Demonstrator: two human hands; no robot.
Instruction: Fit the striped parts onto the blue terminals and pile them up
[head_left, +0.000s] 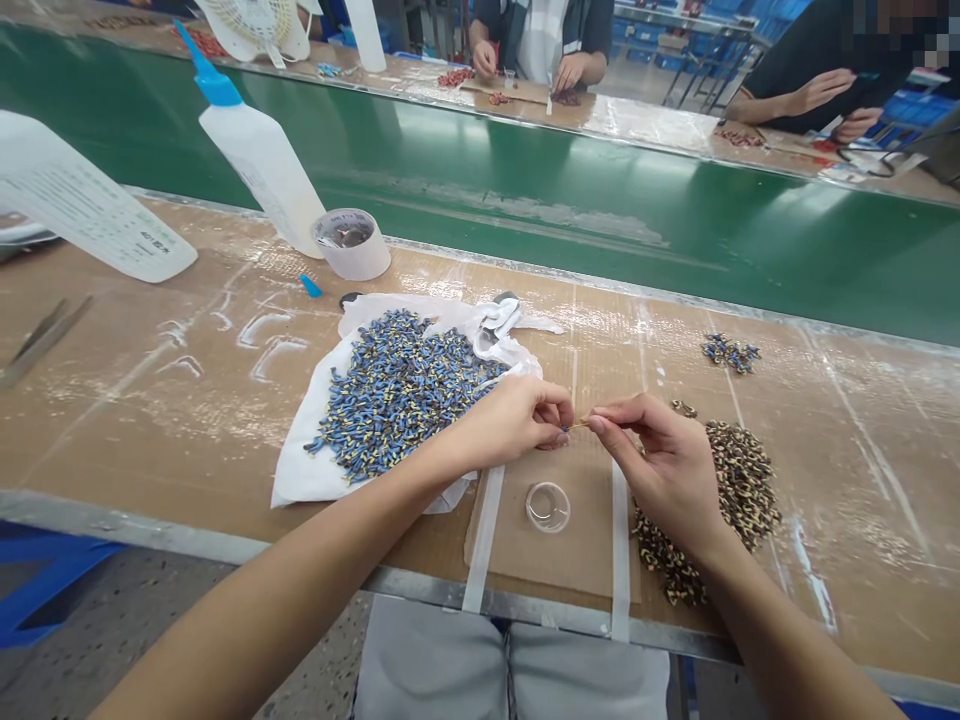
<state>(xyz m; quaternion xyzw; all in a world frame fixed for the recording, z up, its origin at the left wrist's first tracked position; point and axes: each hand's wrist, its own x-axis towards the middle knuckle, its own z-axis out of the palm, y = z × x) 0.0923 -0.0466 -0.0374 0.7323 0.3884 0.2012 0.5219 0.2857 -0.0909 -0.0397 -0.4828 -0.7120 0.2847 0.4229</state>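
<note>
Above a taped-down cardboard sheet [517, 560], my two hands meet with fingertips pinched. My left hand [517, 420] is closed on a tiny piece with a bit of blue showing, mostly hidden by the fingers. Opposite it, my right hand [660, 450] pinches a thin yellowish sliver [579, 424] that spans the small gap between the hands. Just below them stands a small clear cup [548, 508]. A heap of small blue and yellow pieces [405, 390] lies left of my left hand on white cloth-like material [300, 465]. Dark and cream pieces [742, 480] are piled beside my right hand.
A white bottle with blue nozzle [259, 150], a tape roll [352, 245], a blue cap [310, 286] and another bottle [90, 205] lie left. Tweezers [45, 340] rest far left. A small blue cluster [731, 353] sits right. Beyond the green belt [487, 190], people work.
</note>
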